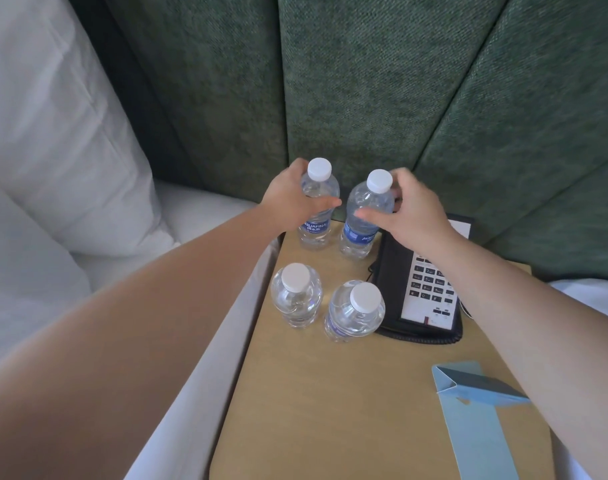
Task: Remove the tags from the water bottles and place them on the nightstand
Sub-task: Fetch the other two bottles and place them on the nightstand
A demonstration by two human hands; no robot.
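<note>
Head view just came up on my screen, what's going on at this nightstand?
A person has a grip on each of the two far clear plastic water bottles: left hand around the back-left bottle, right hand around the back-right bottle. Two more white-capped bottles stand untouched nearer the camera on the tan wooden nightstand. A black desk telephone sits to their right, and a light blue folded card lies near the front edge.

Four upright capped water bottles [297,299]
</note>
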